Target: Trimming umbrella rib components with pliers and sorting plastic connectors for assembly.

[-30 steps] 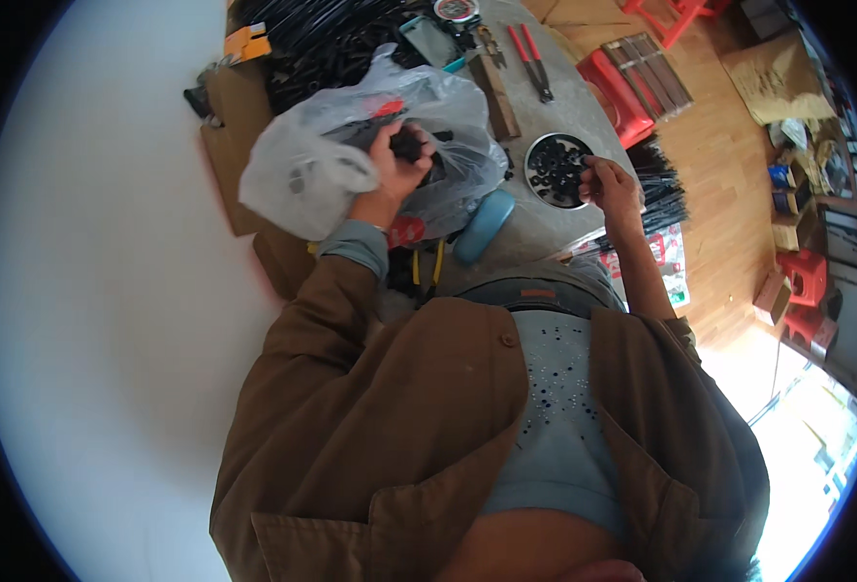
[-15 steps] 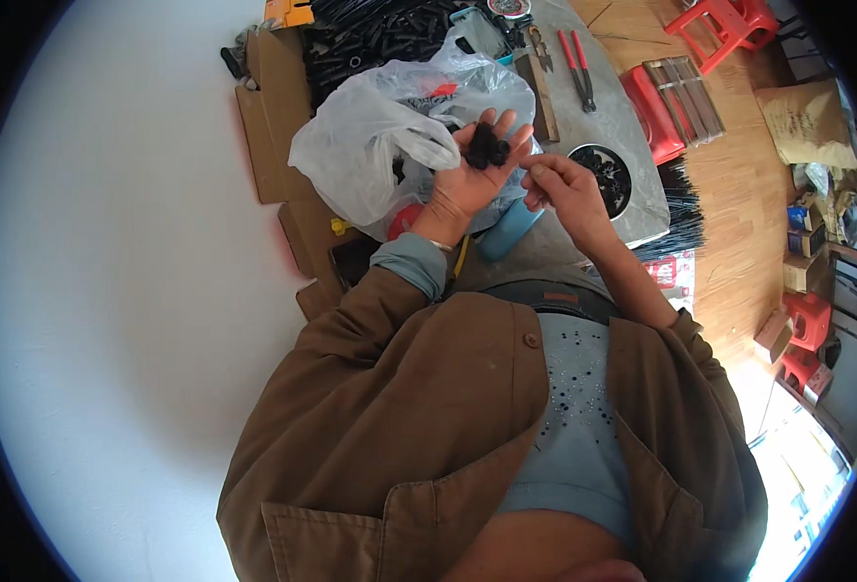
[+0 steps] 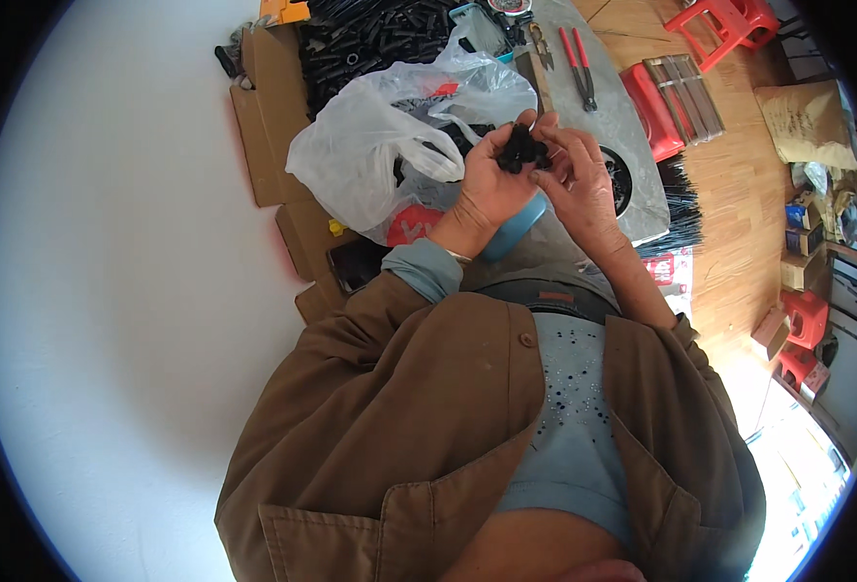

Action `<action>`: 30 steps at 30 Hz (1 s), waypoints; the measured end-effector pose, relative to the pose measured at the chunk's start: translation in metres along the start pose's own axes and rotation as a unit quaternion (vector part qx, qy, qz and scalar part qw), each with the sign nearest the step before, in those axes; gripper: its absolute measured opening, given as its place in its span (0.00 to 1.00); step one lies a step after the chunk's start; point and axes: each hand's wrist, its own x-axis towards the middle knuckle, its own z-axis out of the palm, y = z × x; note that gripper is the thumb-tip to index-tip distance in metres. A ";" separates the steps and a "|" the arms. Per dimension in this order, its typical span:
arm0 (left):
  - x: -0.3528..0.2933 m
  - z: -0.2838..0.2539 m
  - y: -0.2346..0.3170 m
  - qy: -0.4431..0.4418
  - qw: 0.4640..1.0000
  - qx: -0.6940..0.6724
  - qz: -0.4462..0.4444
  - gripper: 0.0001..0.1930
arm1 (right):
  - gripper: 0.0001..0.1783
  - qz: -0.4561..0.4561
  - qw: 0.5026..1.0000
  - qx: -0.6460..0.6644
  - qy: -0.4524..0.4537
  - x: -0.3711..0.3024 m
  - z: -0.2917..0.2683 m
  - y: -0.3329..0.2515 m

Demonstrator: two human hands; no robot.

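Note:
My left hand (image 3: 494,186) is turned palm up and cups a small pile of black plastic-looking parts (image 3: 521,150). Close against it on the right, my right hand (image 3: 582,186) has its fingers bent over the pile's edge, thumb near the forefinger. Whatever sits between those fingertips is too small to make out. Beside my left hand lies a white translucent plastic bag (image 3: 351,145), its mouth open, with black parts inside. A round dish (image 3: 619,182) of black pieces is partly hidden behind my right hand. Under my left wrist shows a blue rounded object (image 3: 516,231).
A cardboard box (image 3: 273,116) holding many black tubular parts stands at the back left. Red-handled pliers (image 3: 579,70) and another hand tool (image 3: 541,46) lie on the grey table (image 3: 648,209). Thin black rods (image 3: 681,209) sit past its right edge, near a red stool (image 3: 650,112).
My left hand has moved right with the black parts, its fingers curling more around them. My right hand has come in against the pile, so the two hands now meet.

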 end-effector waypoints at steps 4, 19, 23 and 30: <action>0.004 0.001 -0.007 -0.021 1.000 0.009 -0.014 0.18 | 0.28 0.031 0.999 -0.019 -0.017 0.000 -0.007 0.000; 0.009 0.006 -0.028 0.013 1.000 0.012 0.000 0.17 | 0.23 0.030 0.992 -0.124 -0.016 -0.001 -0.020 0.003; 0.008 0.005 -0.031 0.014 1.000 -0.006 -0.008 0.17 | 0.21 0.042 0.989 -0.142 -0.013 -0.006 -0.016 0.008; 0.008 0.001 -0.030 0.001 1.000 -0.009 -0.019 0.17 | 0.22 0.005 0.992 -0.130 0.003 -0.007 -0.014 0.013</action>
